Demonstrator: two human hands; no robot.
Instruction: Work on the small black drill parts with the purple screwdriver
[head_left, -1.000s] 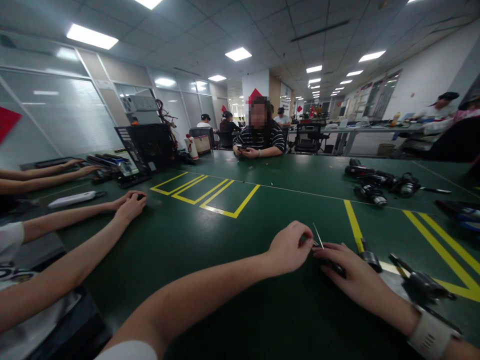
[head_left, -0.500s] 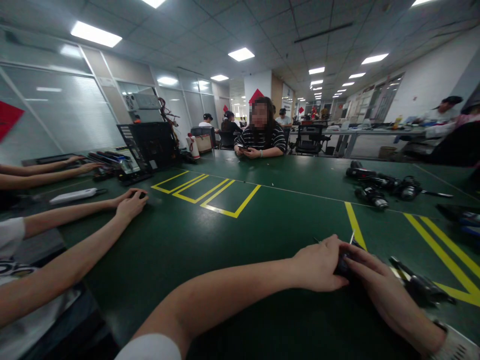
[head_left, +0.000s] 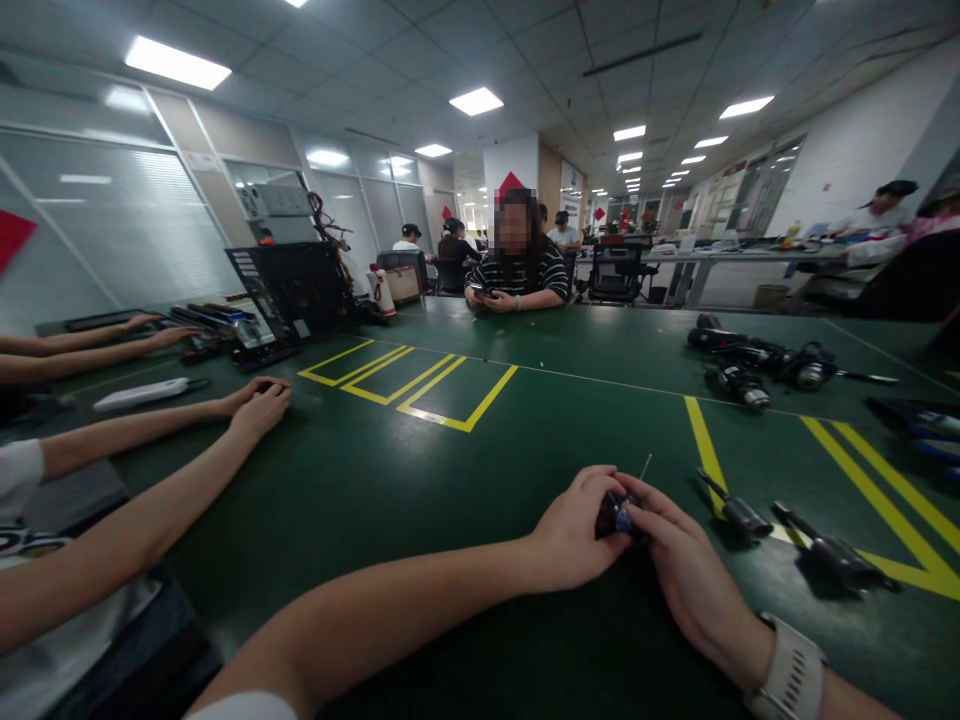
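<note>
My left hand [head_left: 581, 535] is wrapped round the left side of a small dark object [head_left: 626, 515] with a bluish part and a thin metal rod pointing up. From the right, my right hand [head_left: 675, 545], with a pale watch on its wrist, has its fingers closed on the same object. Much of it is hidden between my fingers. Two dark cylindrical parts with shafts, one nearer [head_left: 739, 515] and one farther right [head_left: 836, 560], lie on the green table [head_left: 450, 490] beside yellow tape.
Several black tool parts [head_left: 795, 365] lie at the back right. Another person's hands [head_left: 259, 402] rest on the table at left, near a white power strip [head_left: 142, 394]. A black computer case [head_left: 300, 290] stands behind. A person [head_left: 517, 270] sits opposite.
Both my hands have moved left with the dark object between them. The nearer cylindrical part, mostly hidden behind my right hand before, now shows fully. The view has shifted slightly.
</note>
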